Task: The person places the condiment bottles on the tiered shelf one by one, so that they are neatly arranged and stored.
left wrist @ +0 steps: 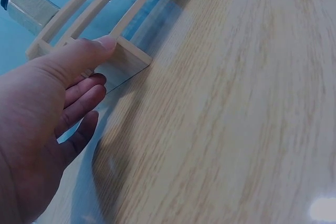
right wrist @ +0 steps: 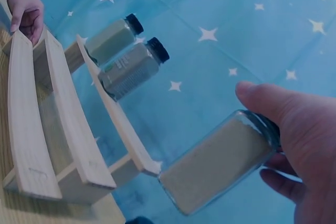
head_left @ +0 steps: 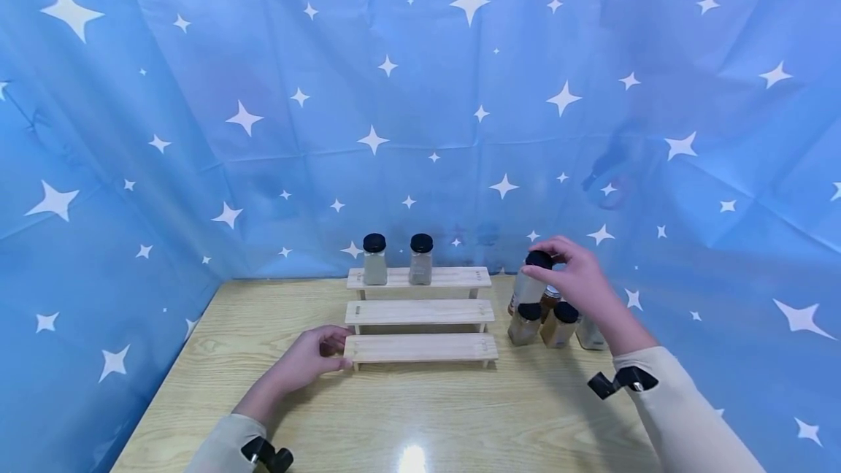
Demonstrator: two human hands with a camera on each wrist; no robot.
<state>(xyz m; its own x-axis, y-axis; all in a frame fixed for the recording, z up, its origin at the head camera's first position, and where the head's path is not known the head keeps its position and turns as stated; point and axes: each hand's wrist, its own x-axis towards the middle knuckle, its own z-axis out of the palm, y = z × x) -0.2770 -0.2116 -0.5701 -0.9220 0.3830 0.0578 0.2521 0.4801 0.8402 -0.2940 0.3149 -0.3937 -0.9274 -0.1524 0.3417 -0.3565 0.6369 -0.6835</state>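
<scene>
My right hand holds a glass spice jar by its black lid, fingers and thumb around the lid. The jar is tilted, with pale powder inside, beside the right end of a three-tier wooden spice rack. At the rack's left end, my left hand grips the lowest tier, thumb on the front edge and fingers behind. Two black-lidded jars stand on the top tier: a pale green one at the left and a greyish one near the middle.
Several more jars stand on the table right of the rack, among them a brownish jar and a tan jar. Behind the wooden table hangs a blue curtain with white stars.
</scene>
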